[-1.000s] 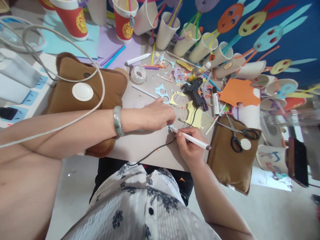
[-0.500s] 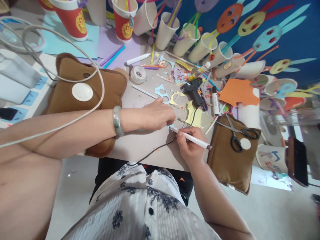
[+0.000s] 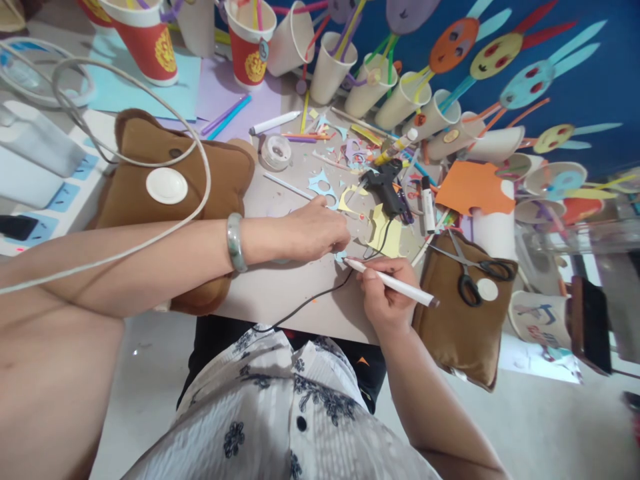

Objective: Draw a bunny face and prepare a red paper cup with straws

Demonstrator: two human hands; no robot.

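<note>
My right hand (image 3: 387, 293) grips a white marker pen (image 3: 403, 285), its tip pointing left. Just beyond that tip lies a small light-blue paper piece (image 3: 341, 257). The fingers of my left hand (image 3: 320, 230) are closed and pinch this piece at the tabletop, partly hiding it. A small gap shows between pen tip and paper. Behind the hands, a black hot glue gun (image 3: 384, 189) rests among yellow paper scraps (image 3: 386, 233) and a light-blue cut-out scrap (image 3: 323, 183). A capped marker (image 3: 428, 205) lies to its right.
Brown cushions (image 3: 213, 167) flank the work area; scissors (image 3: 465, 267) lie on the right one. A black cord (image 3: 300, 310) crosses the table front. Paper cups (image 3: 334, 70) with rabbit-face sticks line the back. A white cable (image 3: 203, 150) loops over my left arm.
My right hand has moved slightly right and back, drawing the marker pen's tip away from the blue paper piece. The left hand stays in place.
</note>
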